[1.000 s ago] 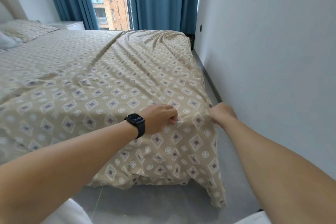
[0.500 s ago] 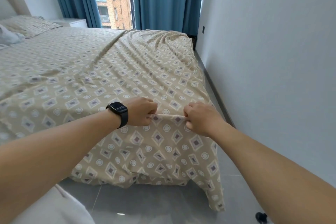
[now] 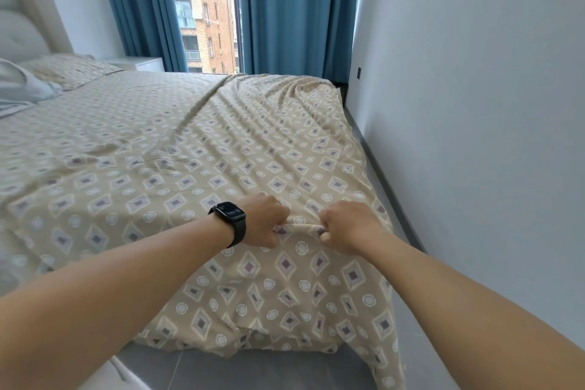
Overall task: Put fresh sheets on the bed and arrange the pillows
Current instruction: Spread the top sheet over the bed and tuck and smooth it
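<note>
A beige sheet (image 3: 196, 149) printed with diamonds and circles covers the bed and hangs over its near corner toward the floor. My left hand (image 3: 262, 220), with a black watch on the wrist, and my right hand (image 3: 348, 228) sit close together near the foot corner. Each pinches the same raised fold of the sheet, which is stretched taut between them. A pillow (image 3: 68, 71) in the matching print lies at the head of the bed, far left. Pale bedding (image 3: 22, 89) is bunched beside it.
A white wall (image 3: 474, 136) runs along the right, leaving a narrow strip of grey floor (image 3: 399, 225) beside the bed. Blue curtains (image 3: 294, 9) frame a window at the back. A white nightstand (image 3: 147, 63) and a padded headboard (image 3: 19, 28) stand far left.
My right hand came in from the bed's right edge and took hold of the sheet beside my left hand. The fold between them has been drawn tight.
</note>
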Motion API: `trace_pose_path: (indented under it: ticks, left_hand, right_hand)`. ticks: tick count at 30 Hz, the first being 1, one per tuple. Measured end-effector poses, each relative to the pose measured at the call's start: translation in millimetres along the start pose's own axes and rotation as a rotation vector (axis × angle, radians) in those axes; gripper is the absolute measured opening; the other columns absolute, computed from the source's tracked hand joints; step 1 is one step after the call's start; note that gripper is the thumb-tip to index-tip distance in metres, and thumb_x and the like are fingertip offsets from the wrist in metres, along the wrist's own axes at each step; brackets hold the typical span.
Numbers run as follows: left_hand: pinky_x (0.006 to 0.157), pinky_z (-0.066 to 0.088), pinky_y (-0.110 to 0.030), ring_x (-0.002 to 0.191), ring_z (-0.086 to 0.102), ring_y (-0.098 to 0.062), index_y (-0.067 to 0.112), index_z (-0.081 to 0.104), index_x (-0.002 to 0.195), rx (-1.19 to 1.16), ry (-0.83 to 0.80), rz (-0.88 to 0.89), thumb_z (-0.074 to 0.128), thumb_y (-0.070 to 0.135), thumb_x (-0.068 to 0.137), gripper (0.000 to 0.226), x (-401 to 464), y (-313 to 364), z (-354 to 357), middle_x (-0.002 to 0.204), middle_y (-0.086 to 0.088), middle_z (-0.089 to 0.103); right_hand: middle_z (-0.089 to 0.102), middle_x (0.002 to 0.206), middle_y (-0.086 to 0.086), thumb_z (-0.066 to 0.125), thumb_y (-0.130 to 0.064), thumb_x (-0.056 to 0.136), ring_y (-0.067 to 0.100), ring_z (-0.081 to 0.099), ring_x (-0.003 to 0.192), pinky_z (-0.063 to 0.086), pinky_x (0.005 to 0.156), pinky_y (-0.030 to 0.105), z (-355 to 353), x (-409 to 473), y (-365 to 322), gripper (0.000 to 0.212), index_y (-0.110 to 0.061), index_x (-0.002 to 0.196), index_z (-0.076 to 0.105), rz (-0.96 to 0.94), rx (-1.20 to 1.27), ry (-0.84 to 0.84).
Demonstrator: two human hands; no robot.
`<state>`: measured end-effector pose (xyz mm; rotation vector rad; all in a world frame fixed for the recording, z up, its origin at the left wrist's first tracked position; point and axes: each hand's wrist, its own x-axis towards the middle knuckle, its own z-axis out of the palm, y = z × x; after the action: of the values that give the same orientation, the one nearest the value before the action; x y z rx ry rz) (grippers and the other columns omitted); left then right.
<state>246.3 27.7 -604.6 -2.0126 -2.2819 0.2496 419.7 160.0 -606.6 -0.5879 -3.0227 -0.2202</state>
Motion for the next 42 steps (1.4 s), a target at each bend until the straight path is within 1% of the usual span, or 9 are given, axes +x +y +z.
trace_pose_path:
  ticks: [4,8,13,17,21,28,33,37,42]
  left_hand:
    - [0.057,0.038,-0.03,0.069,0.049,-0.019,0.022,0.048,0.087,-0.085,0.06,0.044,0.059,0.026,0.08,0.014,-7.9,-3.2,6.0,0.085,0.007,0.05]
    - [0.059,0.037,-0.027,0.07,0.048,-0.015,0.022,0.051,0.094,-0.227,0.114,0.056,0.058,0.024,0.086,0.01,-19.7,-17.3,9.0,0.085,0.011,0.048]
    - [0.069,0.05,-0.033,0.078,0.054,-0.017,0.022,0.056,0.102,-0.206,0.091,0.045,0.057,0.026,0.09,0.012,-24.0,-15.0,0.7,0.093,0.009,0.05]
    - [0.062,0.045,-0.032,0.074,0.051,-0.018,0.025,0.051,0.091,-0.254,0.102,0.022,0.061,0.037,0.087,0.016,-20.4,-11.6,2.6,0.086,0.011,0.049]
    - [0.057,0.046,-0.029,0.057,0.051,-0.011,0.017,0.057,0.074,-0.584,0.131,-0.118,0.06,0.049,0.091,0.037,-5.4,-35.7,6.4,0.066,0.009,0.055]
    - [0.05,0.038,-0.024,0.052,0.046,-0.011,0.003,0.062,0.075,-0.597,0.333,-0.191,0.056,0.031,0.098,0.036,80.5,-105.0,26.8,0.062,-0.004,0.062]
    - [0.054,0.041,-0.033,0.052,0.047,-0.019,0.008,0.056,0.068,-0.461,0.316,-0.129,0.056,0.031,0.097,0.038,112.6,-118.5,28.1,0.061,-0.007,0.058]
    - [0.059,0.044,-0.031,0.066,0.054,-0.013,0.022,0.059,0.079,-0.316,0.282,-0.129,0.056,0.03,0.094,0.017,107.0,-161.2,19.1,0.075,0.011,0.058]
    - [0.069,0.041,-0.03,0.083,0.054,-0.015,0.027,0.064,0.11,-0.058,0.347,-0.35,0.055,0.03,0.096,0.017,34.2,-263.4,39.3,0.106,0.009,0.061]
  right_hand:
    - [0.055,0.089,-0.013,0.055,-0.052,0.081,0.014,0.052,0.088,0.044,0.075,0.033,10.3,-13.6,19.0,0.023,-0.029,0.083,0.053,0.079,0.295,0.012]
    - [0.049,0.1,-0.019,0.056,-0.064,0.084,0.01,0.044,0.097,0.041,0.089,0.033,25.6,-26.8,39.8,0.029,-0.038,0.094,0.049,0.027,0.192,0.133]
    - [0.052,0.094,-0.017,0.05,-0.06,0.092,0.011,0.051,0.088,0.038,0.084,0.031,23.5,-19.1,14.4,0.026,-0.034,0.095,0.049,-0.121,0.088,0.202]
    - [0.052,0.084,-0.012,0.069,-0.046,0.086,0.014,0.051,0.074,0.035,0.067,0.03,26.2,-7.9,-8.2,0.026,-0.031,0.087,0.047,-0.064,-0.01,0.205]
    - [0.048,0.09,-0.011,0.053,-0.04,0.099,0.014,0.048,0.082,0.04,0.074,0.031,12.4,7.9,-11.8,0.016,-0.028,0.094,0.045,-0.118,0.004,0.012]
    - [0.055,0.09,-0.011,0.048,-0.047,0.099,0.013,0.055,0.083,0.044,0.072,0.03,-7.7,23.8,-6.3,0.023,-0.029,0.085,0.045,-0.245,-0.046,-0.174]
    - [0.062,0.076,-0.005,0.039,-0.076,0.092,0.01,0.057,0.071,0.05,0.072,0.032,-24.5,69.5,-3.1,0.061,-0.02,0.076,0.06,-0.33,0.074,-0.244]
    - [0.046,0.126,-0.021,0.033,-0.071,0.097,0.006,0.047,0.114,0.045,0.096,0.033,-18.4,126.4,-4.3,0.044,-0.04,0.122,0.053,-0.317,0.208,-0.179]
    - [0.011,0.165,-0.019,0.02,-0.071,0.098,0.009,0.01,0.152,0.015,0.122,0.032,8.0,196.9,-32.3,0.067,-0.042,0.158,0.017,-0.386,0.226,-0.206]
